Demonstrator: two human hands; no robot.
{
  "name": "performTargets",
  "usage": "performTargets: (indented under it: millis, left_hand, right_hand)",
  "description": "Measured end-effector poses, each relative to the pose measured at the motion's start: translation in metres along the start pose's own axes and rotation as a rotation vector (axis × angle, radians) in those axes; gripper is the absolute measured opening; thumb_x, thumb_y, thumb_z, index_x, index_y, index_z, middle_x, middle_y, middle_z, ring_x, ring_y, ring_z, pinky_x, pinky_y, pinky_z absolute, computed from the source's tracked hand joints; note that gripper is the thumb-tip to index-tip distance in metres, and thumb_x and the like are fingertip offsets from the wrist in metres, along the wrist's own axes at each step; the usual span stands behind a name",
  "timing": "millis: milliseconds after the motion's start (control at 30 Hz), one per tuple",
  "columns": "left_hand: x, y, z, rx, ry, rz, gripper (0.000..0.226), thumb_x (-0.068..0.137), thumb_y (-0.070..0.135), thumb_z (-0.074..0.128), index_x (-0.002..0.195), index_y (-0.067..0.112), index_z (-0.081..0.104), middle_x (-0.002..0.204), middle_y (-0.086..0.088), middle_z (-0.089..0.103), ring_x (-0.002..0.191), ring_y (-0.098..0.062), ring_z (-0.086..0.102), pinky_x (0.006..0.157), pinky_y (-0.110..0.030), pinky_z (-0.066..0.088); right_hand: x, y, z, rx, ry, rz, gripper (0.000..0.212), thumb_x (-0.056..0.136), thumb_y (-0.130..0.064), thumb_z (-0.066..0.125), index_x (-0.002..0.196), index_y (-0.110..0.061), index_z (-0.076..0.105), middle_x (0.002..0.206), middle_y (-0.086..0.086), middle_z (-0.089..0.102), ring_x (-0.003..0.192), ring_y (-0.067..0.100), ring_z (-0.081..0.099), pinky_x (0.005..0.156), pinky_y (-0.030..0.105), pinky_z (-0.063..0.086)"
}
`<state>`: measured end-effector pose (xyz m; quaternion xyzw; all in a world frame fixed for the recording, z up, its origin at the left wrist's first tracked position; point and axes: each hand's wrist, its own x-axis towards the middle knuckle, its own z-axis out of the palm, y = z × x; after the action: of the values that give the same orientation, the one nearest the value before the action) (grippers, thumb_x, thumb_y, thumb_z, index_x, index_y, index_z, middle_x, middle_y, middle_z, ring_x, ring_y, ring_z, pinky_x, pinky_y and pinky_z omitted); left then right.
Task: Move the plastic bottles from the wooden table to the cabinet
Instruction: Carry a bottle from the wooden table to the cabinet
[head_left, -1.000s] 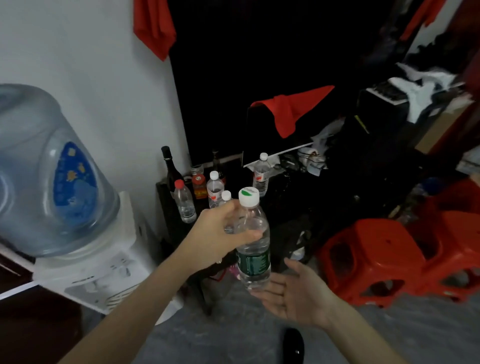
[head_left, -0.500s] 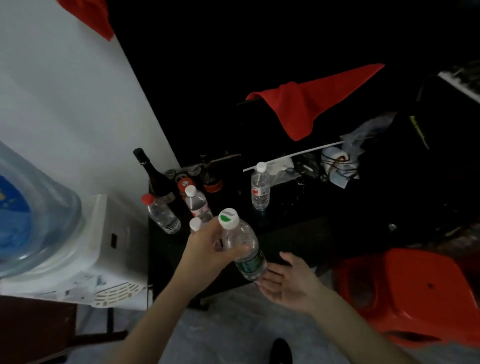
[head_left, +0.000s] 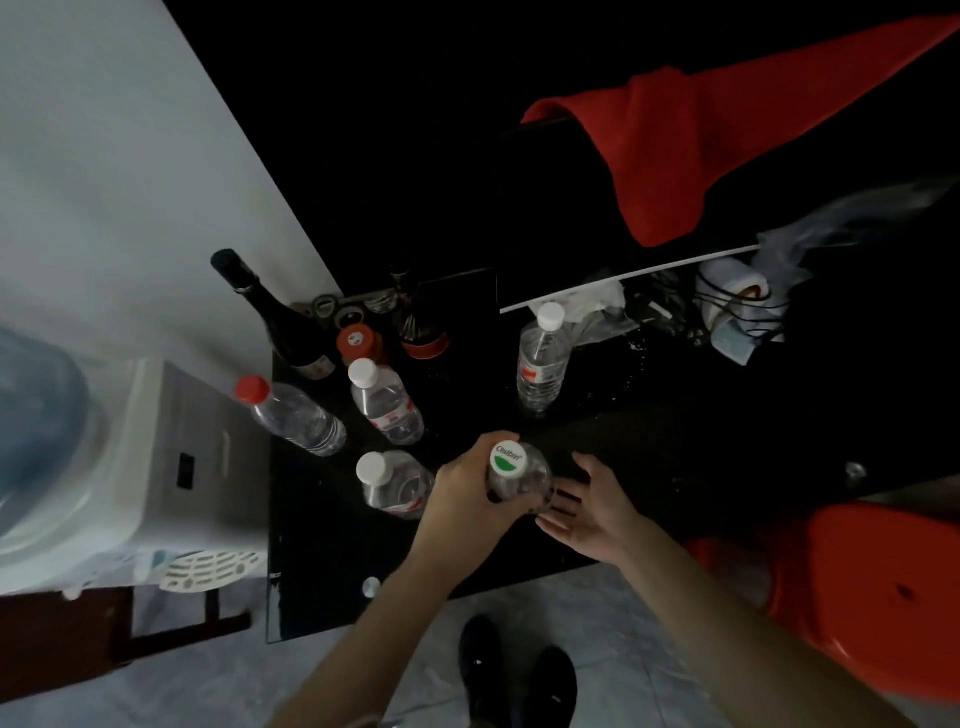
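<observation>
I am setting a bottle (head_left: 519, 480) down on the dark cabinet top (head_left: 322, 545). My left hand (head_left: 467, 499) is curling its fingers (head_left: 496, 441) round its shoulder; my right hand (head_left: 592, 506) is hovering just beside, fingers spread. Next I judge: lower, release. Left of my fingers four plastic bottles are standing, one beyond them.

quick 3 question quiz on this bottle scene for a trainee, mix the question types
1. True or false: the left hand grips the clear plastic bottle with the green and white cap.
2. Which clear plastic bottle stands nearest the white water dispenser? A) red-capped clear plastic bottle B) the white-capped clear plastic bottle by the crumpled clear plastic
3. Fill in: the right hand is ____, fingers straight beside the held bottle.

Key: 1 true; 2 A; 3 open
</observation>
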<state>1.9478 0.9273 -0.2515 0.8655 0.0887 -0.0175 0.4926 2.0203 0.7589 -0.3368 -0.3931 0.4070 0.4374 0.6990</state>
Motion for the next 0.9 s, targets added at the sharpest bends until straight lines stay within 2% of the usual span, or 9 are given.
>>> performTargets:
  millis: [167,333,433,567,700,767,900]
  left_hand:
    - [0.017,-0.007,0.014,0.085,0.028,0.0,0.054,0.079,0.033,0.085,0.121,0.044,0.053,0.107,0.019,0.07,0.1,0.004,0.067,0.085,-0.029,0.06]
    - [0.026,-0.01,0.018,0.121,0.026,-0.029,0.05,0.083,0.032,0.083,0.125,0.033,0.056,0.11,0.012,0.071,0.1,-0.005,0.069,0.085,-0.039,0.06]
    - [0.028,-0.007,0.018,0.159,0.046,-0.013,0.048,0.084,0.031,0.081,0.125,0.028,0.058,0.109,0.009,0.072,0.1,-0.01,0.069,0.084,-0.041,0.06]
    - [0.027,-0.008,0.021,0.168,0.047,-0.02,0.046,0.085,0.025,0.081,0.127,0.021,0.061,0.111,0.006,0.073,0.102,-0.013,0.069,0.086,-0.042,0.059]
    - [0.025,-0.01,0.021,0.121,0.073,-0.069,0.047,0.082,0.022,0.083,0.124,0.017,0.063,0.109,0.004,0.072,0.1,-0.014,0.07,0.086,-0.042,0.059]
    - [0.024,-0.008,0.021,0.132,0.077,-0.088,0.048,0.082,0.025,0.084,0.125,0.018,0.062,0.111,0.003,0.072,0.101,-0.014,0.069,0.087,-0.042,0.058]
    - [0.025,0.002,0.015,0.148,0.013,-0.143,0.049,0.082,0.024,0.082,0.125,0.015,0.061,0.113,-0.002,0.07,0.105,-0.021,0.068,0.09,-0.046,0.056]
  right_hand:
    - [0.025,-0.005,0.012,-0.102,0.016,-0.006,0.064,0.096,-0.054,0.049,0.139,-0.008,0.053,0.141,0.019,0.052,0.135,0.034,0.044,0.108,0.045,0.038]
    - [0.034,-0.007,0.018,-0.159,0.06,-0.013,0.057,0.099,-0.053,0.045,0.132,-0.009,0.058,0.142,0.018,0.052,0.135,0.035,0.045,0.106,0.045,0.039]
    - [0.034,-0.009,0.021,-0.211,0.072,-0.006,0.057,0.101,-0.052,0.04,0.135,-0.009,0.057,0.144,0.019,0.05,0.135,0.036,0.046,0.103,0.045,0.042]
    - [0.03,-0.01,0.023,-0.223,0.041,-0.001,0.061,0.102,-0.052,0.037,0.139,-0.007,0.054,0.146,0.021,0.048,0.135,0.037,0.046,0.107,0.046,0.041]
    - [0.023,-0.011,0.022,-0.25,0.045,-0.007,0.06,0.102,-0.051,0.038,0.138,-0.006,0.054,0.14,0.021,0.05,0.133,0.036,0.047,0.105,0.047,0.042]
    - [0.016,-0.012,0.022,-0.273,0.037,-0.01,0.059,0.102,-0.05,0.039,0.138,-0.006,0.053,0.13,0.019,0.053,0.132,0.036,0.048,0.105,0.048,0.042]
    - [-0.008,-0.02,0.024,-0.373,0.018,-0.032,0.054,0.102,-0.047,0.043,0.134,-0.005,0.055,0.122,0.017,0.058,0.125,0.035,0.054,0.101,0.046,0.045]
